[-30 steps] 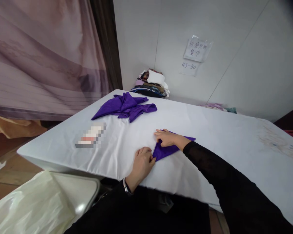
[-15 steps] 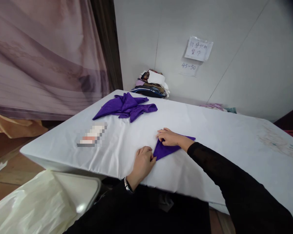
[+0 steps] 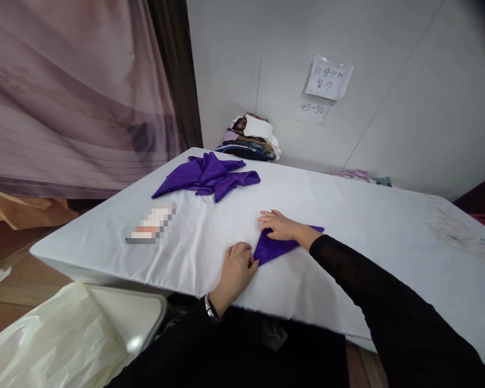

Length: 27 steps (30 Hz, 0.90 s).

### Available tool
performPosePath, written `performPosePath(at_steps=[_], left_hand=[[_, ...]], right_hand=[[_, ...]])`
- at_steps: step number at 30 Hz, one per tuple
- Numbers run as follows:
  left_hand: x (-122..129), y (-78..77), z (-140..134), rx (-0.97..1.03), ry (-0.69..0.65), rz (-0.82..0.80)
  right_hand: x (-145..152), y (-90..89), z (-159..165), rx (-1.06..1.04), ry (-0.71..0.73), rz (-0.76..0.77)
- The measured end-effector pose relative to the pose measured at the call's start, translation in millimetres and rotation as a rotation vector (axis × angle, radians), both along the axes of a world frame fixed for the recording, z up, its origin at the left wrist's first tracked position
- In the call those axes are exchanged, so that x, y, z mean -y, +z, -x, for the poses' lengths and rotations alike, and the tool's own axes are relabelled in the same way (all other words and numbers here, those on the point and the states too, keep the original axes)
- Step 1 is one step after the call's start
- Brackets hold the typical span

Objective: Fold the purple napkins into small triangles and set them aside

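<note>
One white-covered tabletop (image 3: 372, 215) carries bunched purple fabric (image 3: 210, 175) and, nearer, a folded purple cloth (image 3: 271, 250); the left hand (image 3: 237, 268), half-curled, touches its near corner, grip unclear; the right hand (image 3: 281, 225) lies over its far edge, loosely spread.

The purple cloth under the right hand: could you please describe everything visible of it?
The purple cloth looks like smooth fabric, apparently folded into a triangle. It lies flat on the white tablecloth. The left hand touches its near left corner; the right hand covers part of its far edge. Past that hand, it narrows to a point.
</note>
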<state>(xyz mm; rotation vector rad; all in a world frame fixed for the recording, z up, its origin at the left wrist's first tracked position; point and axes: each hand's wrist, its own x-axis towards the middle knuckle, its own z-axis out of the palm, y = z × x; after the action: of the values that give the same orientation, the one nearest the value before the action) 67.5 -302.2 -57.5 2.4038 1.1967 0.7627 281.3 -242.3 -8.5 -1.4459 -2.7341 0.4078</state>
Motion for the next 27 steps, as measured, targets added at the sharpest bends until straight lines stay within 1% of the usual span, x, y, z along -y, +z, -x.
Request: performPosePath(at_steps=[3, 8, 20, 23, 27], left_hand=[[0, -0.2, 0, 0.001, 0.002, 0.001], [0, -1.8, -1, 0.004, 0.000, -0.001], [1, -3.8, -1, -0.005, -0.001, -0.019], [1, -3.1, -1, -0.022, 0.001, -0.027], [1, -2.8, 1, -0.054, -0.023, -0.056]], right_hand=[[0, -1.3, 0, 0.015, -0.018, 0.015], [-3, -3.8, 3, -0.019, -0.027, 0.010], [-6, -17.5, 9, 0.000, -0.043, -0.037], [-4, -19.4, 9, -0.025, -0.075, -0.042], [5, -21.7, 8, -0.113, -0.172, -0.037]])
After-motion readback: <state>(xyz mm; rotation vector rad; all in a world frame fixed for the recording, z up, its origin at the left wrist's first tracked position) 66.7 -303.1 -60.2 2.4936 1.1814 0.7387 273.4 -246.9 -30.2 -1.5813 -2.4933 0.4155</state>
